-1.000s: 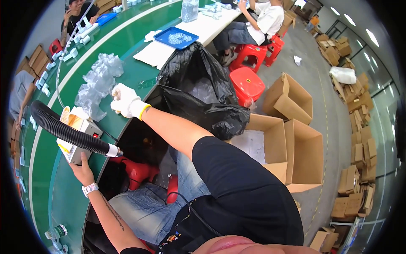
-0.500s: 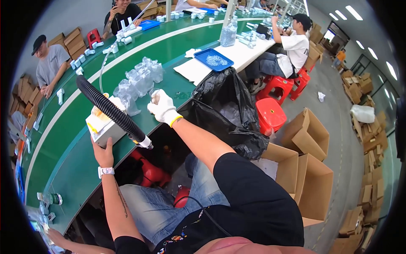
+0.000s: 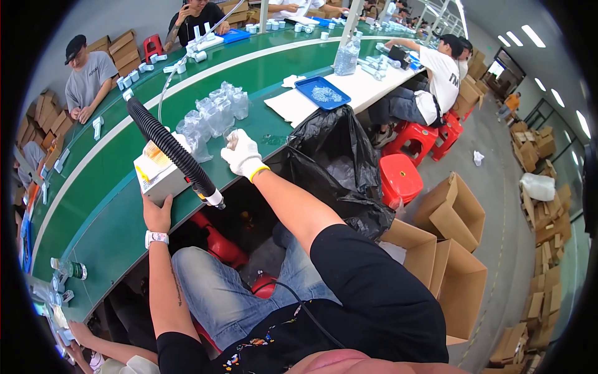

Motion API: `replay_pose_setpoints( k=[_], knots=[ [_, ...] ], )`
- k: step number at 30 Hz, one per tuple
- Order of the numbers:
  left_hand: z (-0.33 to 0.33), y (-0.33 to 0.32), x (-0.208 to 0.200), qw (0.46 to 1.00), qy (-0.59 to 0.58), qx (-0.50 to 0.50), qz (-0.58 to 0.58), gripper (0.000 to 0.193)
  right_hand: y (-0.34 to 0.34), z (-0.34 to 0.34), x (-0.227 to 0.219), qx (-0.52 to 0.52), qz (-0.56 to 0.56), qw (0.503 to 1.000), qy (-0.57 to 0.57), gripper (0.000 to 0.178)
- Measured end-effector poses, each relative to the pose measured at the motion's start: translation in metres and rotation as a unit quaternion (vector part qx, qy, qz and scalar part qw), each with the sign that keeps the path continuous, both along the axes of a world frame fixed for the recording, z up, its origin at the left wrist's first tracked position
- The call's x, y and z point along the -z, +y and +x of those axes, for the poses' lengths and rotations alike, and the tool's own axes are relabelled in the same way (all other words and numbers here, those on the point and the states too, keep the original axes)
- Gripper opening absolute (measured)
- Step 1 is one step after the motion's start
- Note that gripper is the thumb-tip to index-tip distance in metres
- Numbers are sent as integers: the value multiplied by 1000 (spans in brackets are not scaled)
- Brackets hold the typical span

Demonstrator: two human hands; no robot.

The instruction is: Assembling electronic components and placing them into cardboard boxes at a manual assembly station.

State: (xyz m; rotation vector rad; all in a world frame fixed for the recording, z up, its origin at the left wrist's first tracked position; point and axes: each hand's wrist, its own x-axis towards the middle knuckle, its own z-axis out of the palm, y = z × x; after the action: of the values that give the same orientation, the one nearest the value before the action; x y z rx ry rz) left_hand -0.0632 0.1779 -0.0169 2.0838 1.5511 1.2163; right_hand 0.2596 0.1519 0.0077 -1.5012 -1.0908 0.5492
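Observation:
My left hand [image 3: 157, 215], bare with a white watch at the wrist, grips the near side of a white box [image 3: 163, 187] with an orange and yellow top. Its thumb lies on the front; the other fingers are mostly hidden. My right hand [image 3: 244, 156], in a white glove with a yellow cuff, is closed above the bench edge. Something small and greyish shows at its fingertips, too unclear to name. A black ribbed hose [image 3: 165, 144] with a white nozzle slants in front of the box. Beyond the hands, clear plastic bags [image 3: 215, 113] stand in a row on the green bench [image 3: 118, 249].
A black bag [image 3: 339, 156] hangs open at the bench edge on the right. A blue tray [image 3: 322, 93] of small clear pieces lies behind it. Red stools [image 3: 400, 177] and open cartons [image 3: 458, 280] stand right. Co-workers sit along the curved green line.
The whole view has shifted slightly. Both my hands keep nearly the same places, the left on the box and the right closed. A co-worker in white at the far right now reaches forward over the table.

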Motion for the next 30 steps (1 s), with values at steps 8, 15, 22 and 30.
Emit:
replay_pose_setpoints(
  k=[8, 15, 22, 30],
  knots=[
    [2, -2, 1, 1000, -3, 1, -20, 81, -11, 0, -10, 19, -7, 999, -35, 38],
    [3, -1, 1, 1000, -5, 0, -23, 79, -6, 5, -5, 12, 5, 999, -39, 35],
    [15, -7, -6, 999, 21, -20, -37, 80, 5, 21, 7, -28, -31, 998, 43, 33],
    [6, -3, -8, 1000, 25, -17, -5, 57, 34, 22, 31, -51, 30, 998, -15, 39]
  ],
)
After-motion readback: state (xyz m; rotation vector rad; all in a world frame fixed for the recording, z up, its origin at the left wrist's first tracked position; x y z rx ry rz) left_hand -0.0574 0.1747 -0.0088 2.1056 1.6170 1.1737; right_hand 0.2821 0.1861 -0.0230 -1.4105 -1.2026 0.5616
